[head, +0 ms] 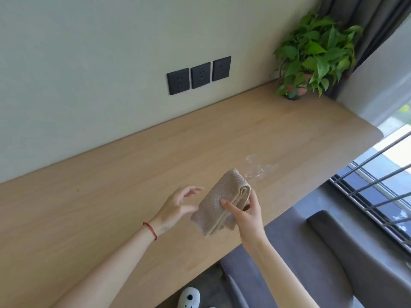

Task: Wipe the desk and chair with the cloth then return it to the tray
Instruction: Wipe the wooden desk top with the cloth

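Observation:
A folded beige cloth (219, 197) is held above the wooden desk (155, 165), a little in from its front edge. My right hand (244, 215) grips the cloth from the right, thumb on top. Just left of the cloth my left hand (178, 206) hovers with fingers spread, holding nothing; a red string circles its wrist. A wet smear (259, 167) shines on the desk beyond the cloth. The grey chair (311, 258) stands below the desk edge at the lower right. No tray is in view.
A potted green plant (311, 56) sits at the desk's far right corner by a dark curtain. Three black wall sockets (199, 75) are above the desk. A railed window (378, 185) is at right. A white slipper (189, 297) shows on the floor.

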